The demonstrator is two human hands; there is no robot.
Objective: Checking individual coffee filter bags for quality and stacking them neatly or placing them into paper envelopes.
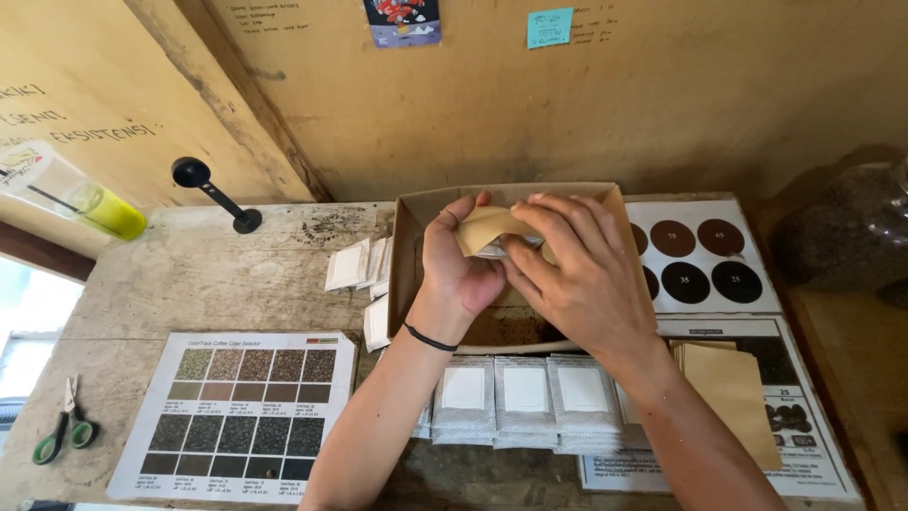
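A worn wooden table [189,274] carries an open cardboard box [405,248], its floor dusted with dark grounds. To the left lies a chart of coffee-bean shades [236,412]; nearer the person, a row of white filter bags [523,397] and a stack of tan envelopes [733,388].

Both hands work over the box. The left hand [459,270] cups a tan paper pouch [487,227] from below, and the right hand [577,260] closes over its top, fingers curled tight on it. Something pale shows under the pouch; I cannot tell what.

It looks like the packing stage, a filter bag going into its pouch. The next move probably needs the mouth kept spread.

The pouch's long axis lies roughly across, left to right, tilted up slightly toward the wall; its open end is hidden.
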